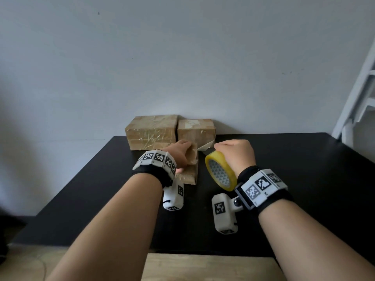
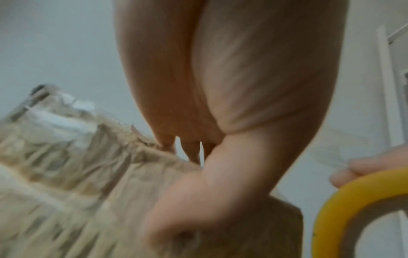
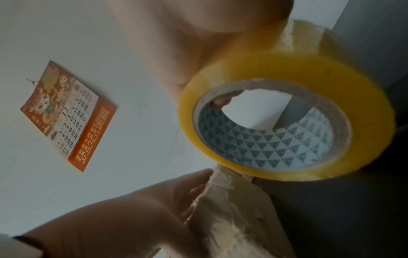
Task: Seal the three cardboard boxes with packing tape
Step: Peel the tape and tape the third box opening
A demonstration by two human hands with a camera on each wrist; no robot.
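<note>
**Op:** Fingers (image 2: 192, 150) of my left hand (image 1: 178, 154) reach over the top of the small box (image 1: 187, 169), thumb down its near face, so I grip that box on the black table (image 1: 284, 169). My right hand (image 1: 235, 154) curls round the yellow tape roll (image 1: 221, 172), one fingertip showing inside the core in the right wrist view.

**Obs:** Where is everything relative to the small box?

**Op:** The roll hangs just right of it, not touching. A strip of tape (image 1: 206, 146) runs from the roll's top toward the box's far right corner. Behind the box, against the wall, stand the large box (image 1: 151, 131), heavily taped, and right of it the medium box (image 1: 195, 128), the two almost touching.

**Obs:** Edges and room?

**Op:** Bare table lies near of the small box and far out to its right. The table's front edge sits well toward me, with a wooden surface (image 1: 203, 266) below it. A white frame (image 1: 357, 98) stands far right, beyond the table's corner. I cannot tell whether the strip's end is stuck down.
</note>
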